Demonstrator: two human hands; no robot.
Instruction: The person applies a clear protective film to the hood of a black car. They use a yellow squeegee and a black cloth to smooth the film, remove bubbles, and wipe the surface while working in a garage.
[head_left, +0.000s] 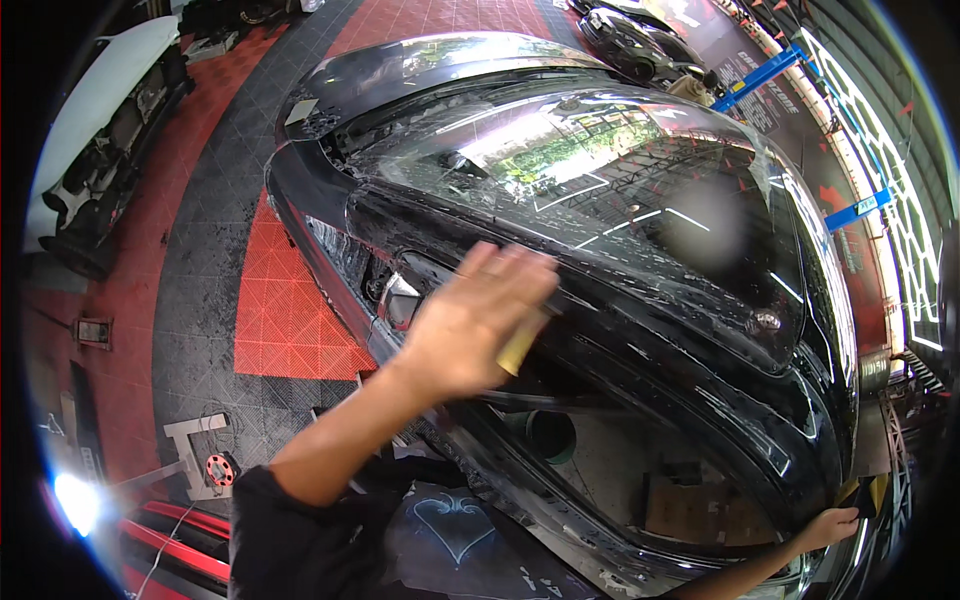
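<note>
The left hand (482, 318), motion-blurred, lies flat with fingers nearly straight, a yellow pad (514, 354) showing under its edge — how firmly held, I cannot tell — and the right hand (832, 527), half-curled, reaches far right, its hold unclear. Beneath the left hand, the car's black side rail (640, 340) runs from upper left toward the right hand; beyond lie streaked glass (600, 215), tiled floor (215, 230) and a parked dark car (640, 42).

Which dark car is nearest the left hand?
The large black car filling the centre, with the left hand at its side window edge. The other dark car is parked beyond its hood, toward the upper right.
</note>
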